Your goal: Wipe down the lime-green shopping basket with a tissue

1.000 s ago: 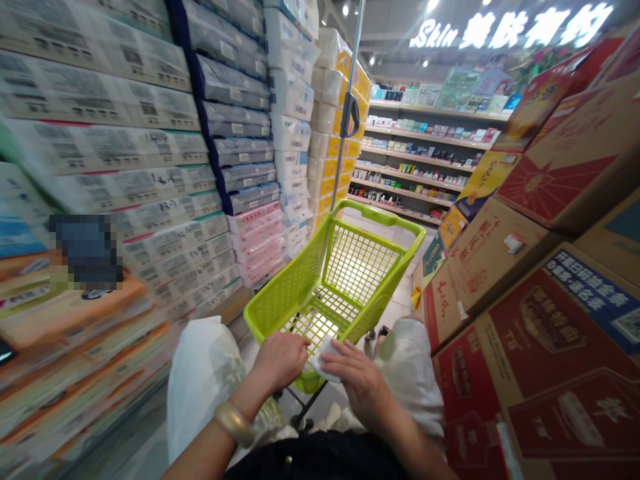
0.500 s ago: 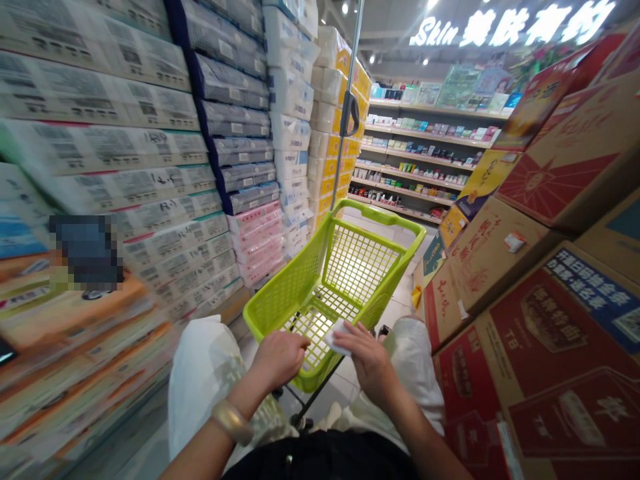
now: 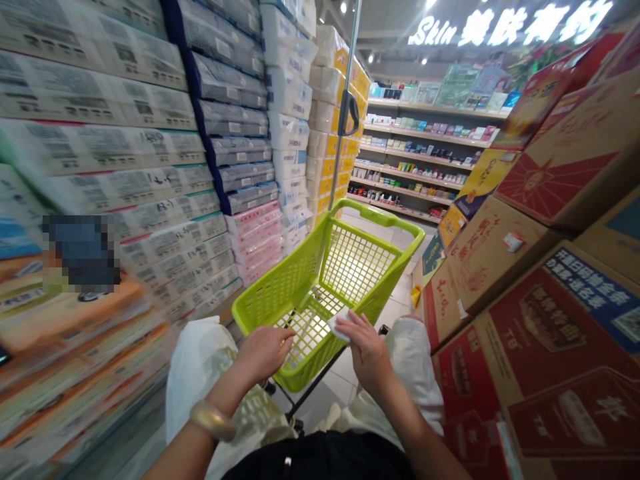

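Note:
A lime green plastic shopping basket (image 3: 370, 220) on a wheeled frame stands in front of me in a store aisle, with nothing visible inside it. My left hand (image 3: 263, 350) is curled over the basket's near rim, gripping it; a gold bangle sits on that wrist. My right hand (image 3: 367, 350) presses a small white cloth (image 3: 339, 325) onto the near right edge of the basket, fingers bent over it. A metal handle pole (image 3: 345, 113) rises from the basket.
Stacked packs of tissue paper (image 3: 150, 173) wall the left side. Red and brown cardboard cartons (image 3: 540, 267) are piled close on the right. Shelves of small products (image 3: 420, 160) stand at the aisle's far end under a lit sign. Tiled floor (image 3: 400, 293) runs ahead.
My right hand with the cloth has slid from the near rim's middle up onto the right edge. The basket has shifted slightly left, my left hand with it.

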`<state>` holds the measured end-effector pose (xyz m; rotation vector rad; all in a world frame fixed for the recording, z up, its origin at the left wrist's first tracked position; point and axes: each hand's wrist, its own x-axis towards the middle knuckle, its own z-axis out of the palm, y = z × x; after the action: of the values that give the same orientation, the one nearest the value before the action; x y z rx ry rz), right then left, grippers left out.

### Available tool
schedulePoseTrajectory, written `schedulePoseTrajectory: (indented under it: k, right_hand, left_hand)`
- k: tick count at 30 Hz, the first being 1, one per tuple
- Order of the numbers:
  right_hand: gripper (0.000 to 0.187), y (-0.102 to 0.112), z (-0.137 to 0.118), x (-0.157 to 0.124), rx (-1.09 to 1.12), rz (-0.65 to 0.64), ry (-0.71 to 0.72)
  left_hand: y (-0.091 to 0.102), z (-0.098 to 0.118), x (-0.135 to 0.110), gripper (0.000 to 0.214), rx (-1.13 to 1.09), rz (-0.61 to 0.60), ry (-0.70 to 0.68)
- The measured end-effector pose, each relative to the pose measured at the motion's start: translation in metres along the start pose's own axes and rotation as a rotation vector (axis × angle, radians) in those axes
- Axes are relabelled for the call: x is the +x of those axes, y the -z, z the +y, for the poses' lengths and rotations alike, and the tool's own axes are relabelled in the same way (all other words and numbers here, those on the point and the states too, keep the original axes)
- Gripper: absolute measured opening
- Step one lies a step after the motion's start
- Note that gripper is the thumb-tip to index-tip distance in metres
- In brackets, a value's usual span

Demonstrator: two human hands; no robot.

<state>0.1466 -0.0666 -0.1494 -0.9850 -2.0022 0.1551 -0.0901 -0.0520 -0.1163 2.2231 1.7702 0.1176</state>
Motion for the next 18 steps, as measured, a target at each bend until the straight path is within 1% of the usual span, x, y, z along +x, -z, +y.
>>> schedulePoseTrajectory:
  k: [2,4,6,9,10,11,14,15,16,18]
  right_hand:
    - [0.039,-0.003,-0.002,0.001,0.01,-0.062,0.072]
    - [0.04,-0.004,-0.004,0.001,0.02,-0.113,0.121]
    - [0.04,-0.004,0.0,0.003,-0.003,-0.07,0.073]
    - [0.039,-0.002,0.009,0.005,-0.061,0.07,-0.052]
    - [0.039,-0.003,0.011,0.005,-0.063,0.08,-0.055]
    - [0.039,-0.003,0.011,0.005,-0.053,0.064,-0.032]
    - [0.039,-0.004,0.012,0.003,-0.011,-0.048,0.084]
    - [0.04,-0.003,0.014,0.002,-0.013,-0.057,0.094]
    - [0.04,-0.001,0.016,0.002,-0.027,-0.043,0.084]
    - [0.041,0.004,0.021,0.003,-0.069,0.034,0.031]
  left_hand:
    - [0.002,0.002,0.0,0.04,-0.073,0.044,0.021]
    - [0.003,0.008,0.0,0.045,-0.193,0.077,0.006]
    - [0.003,0.016,0.0,0.046,-0.315,0.099,-0.027]
    - [0.0,0.03,0.002,0.043,-0.411,0.12,-0.074]
    - [-0.002,0.034,0.002,0.042,-0.425,0.121,-0.097]
    - [-0.004,0.038,0.003,0.04,-0.433,0.114,-0.122]
    - [-0.011,0.046,0.004,0.033,-0.424,0.063,-0.163]
    - [-0.014,0.048,0.004,0.031,-0.407,0.047,-0.156]
    - [-0.016,0.048,0.004,0.031,-0.384,0.035,-0.144]
    - [-0.021,0.049,0.003,0.034,-0.335,0.006,-0.137]
